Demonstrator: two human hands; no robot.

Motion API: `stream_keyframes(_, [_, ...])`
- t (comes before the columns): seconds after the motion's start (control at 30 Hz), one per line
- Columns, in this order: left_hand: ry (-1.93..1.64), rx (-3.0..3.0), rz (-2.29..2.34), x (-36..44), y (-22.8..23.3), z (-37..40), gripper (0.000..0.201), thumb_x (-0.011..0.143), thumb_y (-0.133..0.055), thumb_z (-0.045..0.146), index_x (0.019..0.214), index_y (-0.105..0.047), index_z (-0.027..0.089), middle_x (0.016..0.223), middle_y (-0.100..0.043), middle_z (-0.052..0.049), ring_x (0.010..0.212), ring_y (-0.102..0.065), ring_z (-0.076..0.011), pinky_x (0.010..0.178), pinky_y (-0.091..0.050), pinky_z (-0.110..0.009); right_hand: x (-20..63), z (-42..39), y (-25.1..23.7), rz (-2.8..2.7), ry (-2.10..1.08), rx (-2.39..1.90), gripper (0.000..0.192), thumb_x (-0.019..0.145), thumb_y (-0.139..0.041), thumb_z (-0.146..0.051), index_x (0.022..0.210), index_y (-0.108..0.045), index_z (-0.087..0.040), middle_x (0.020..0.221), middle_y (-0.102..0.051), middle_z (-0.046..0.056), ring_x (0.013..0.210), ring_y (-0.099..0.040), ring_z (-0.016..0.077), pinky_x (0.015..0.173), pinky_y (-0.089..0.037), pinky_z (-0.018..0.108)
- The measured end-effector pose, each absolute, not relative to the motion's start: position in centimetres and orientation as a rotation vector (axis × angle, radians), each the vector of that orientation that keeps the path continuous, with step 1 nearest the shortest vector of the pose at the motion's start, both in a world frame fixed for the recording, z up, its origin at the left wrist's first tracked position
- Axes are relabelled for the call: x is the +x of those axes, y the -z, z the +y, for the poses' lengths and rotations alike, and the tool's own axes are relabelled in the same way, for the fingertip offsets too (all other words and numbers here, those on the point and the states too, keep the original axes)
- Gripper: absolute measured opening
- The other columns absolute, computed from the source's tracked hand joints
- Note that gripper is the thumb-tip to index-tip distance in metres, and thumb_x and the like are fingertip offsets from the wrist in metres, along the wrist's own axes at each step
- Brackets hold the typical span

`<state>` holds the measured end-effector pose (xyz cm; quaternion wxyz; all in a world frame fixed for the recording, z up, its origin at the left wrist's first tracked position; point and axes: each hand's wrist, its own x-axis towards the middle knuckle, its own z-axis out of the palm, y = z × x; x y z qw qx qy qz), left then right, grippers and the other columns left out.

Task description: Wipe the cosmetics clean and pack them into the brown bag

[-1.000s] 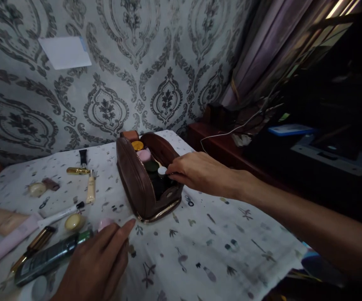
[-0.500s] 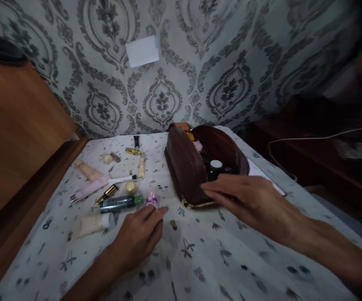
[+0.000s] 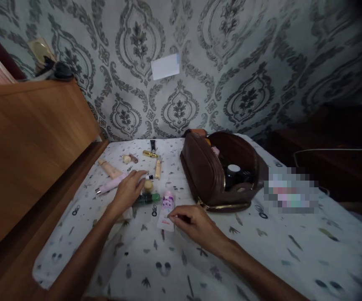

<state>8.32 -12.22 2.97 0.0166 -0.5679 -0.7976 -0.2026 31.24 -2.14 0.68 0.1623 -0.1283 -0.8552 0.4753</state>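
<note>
Thumb and forefinger nearly meeting, the right hand (image 3: 199, 228) is holding its grip at the edge of a white-and-purple tube (image 3: 167, 205) (whether it is pinching, one cannot tell), which is lying left of the brown bag (image 3: 199, 171), toward the wearer. The step appears to be taking hold of that tube; lifting it would be calling for a firmer pinch. Farther left of the bag, the left hand (image 3: 128, 192) is reaching over a lilac tube (image 3: 110, 184) and a green bottle (image 3: 146, 199), fingers forward, any hold hidden. The bag itself is standing open on the counter (image 3: 174, 267).
</note>
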Motion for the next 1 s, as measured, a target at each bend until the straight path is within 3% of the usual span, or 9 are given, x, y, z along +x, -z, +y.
stream_keyframes(0.17, [0.260, -1.855, -2.647, 7.7, -2.1, -10.3, 0.040, 0.095, -0.048, 0.037, 0.130, -0.058, 0.020, 0.114, -0.065, -0.011, 0.105, -0.065, -0.0282, 0.090, -0.050, -0.038, 29.4, -2.6, 1.5, -2.116, -1.670, -0.487, 0.028, 0.083, -0.059, -0.037, 0.078, -0.073, -0.013, 0.068, -0.066, 0.003, 0.064, -0.056, 0.0141, 0.061, -0.042, 0.024])
stream_keyframes(0.43, [0.167, -1.861, -2.696, 7.9, -1.7, -9.9, 0.043, 0.092, -0.047, 0.041, 0.126, -0.059, 0.019, 0.119, -0.070, -0.014, 0.113, -0.064, -0.0318, 0.095, -0.048, -0.041, 29.3, -2.7, 2.9, -1.785, -1.686, -0.526, 0.027, 0.080, -0.061, -0.039, 0.072, -0.068, -0.013, 0.063, -0.056, -0.001, 0.061, -0.045, 0.0109, 0.057, -0.036, 0.024])
stream_keyframes(0.57, [0.408, -1.762, -2.626, 8.5, -2.3, -10.3, 0.051, 0.095, -0.039, 0.047, 0.131, -0.056, 0.015, 0.131, -0.064, -0.016, 0.119, -0.061, -0.0335, 0.099, -0.047, -0.046, 30.1, -2.5, 3.4, -1.657, -1.753, -0.540, 0.035, 0.080, -0.066, -0.048, 0.071, -0.065, -0.014, 0.059, -0.050, -0.003, 0.055, -0.042, 0.0086, 0.054, -0.035, 0.023])
stream_keyframes(0.7, [0.920, -1.737, -2.402, 11.4, -2.9, -11.1, 0.050, 0.092, -0.048, 0.057, 0.122, -0.061, 0.019, 0.121, -0.070, -0.009, 0.110, -0.067, -0.0271, 0.091, -0.054, -0.037, 30.4, -2.6, 3.4, -1.437, -2.079, -0.517, 0.053, 0.074, -0.069, -0.066, 0.089, -0.067, -0.015, 0.068, -0.060, -0.001, 0.051, -0.050, 0.0085, 0.046, -0.034, 0.021])
stream_keyframes(0.83, [0.885, -2.044, -1.933, 15.2, -1.9, -12.0, 0.037, 0.095, -0.052, 0.042, 0.126, -0.057, 0.023, 0.115, -0.070, -0.007, 0.104, -0.069, -0.0215, 0.087, -0.056, -0.031, 30.2, -2.7, 3.3, -1.177, -2.335, -0.402, 0.058, 0.069, -0.073, -0.068, 0.086, -0.067, -0.013, 0.074, -0.065, 0.002, 0.057, -0.060, 0.0101, 0.045, -0.039, 0.019])
stream_keyframes(1.0, [0.802, -2.072, -1.805, 16.8, -0.1, -12.6, 0.050, 0.096, -0.052, 0.029, 0.145, -0.041, 0.026, 0.122, -0.060, -0.011, 0.110, -0.064, -0.0212, 0.087, -0.057, -0.031, 30.0, -2.5, 3.3, -0.850, -2.512, -0.341, 0.056, 0.058, -0.088, -0.055, 0.086, -0.067, -0.011, 0.068, -0.064, -0.001, 0.052, -0.058, 0.0071, 0.041, -0.036, 0.016])
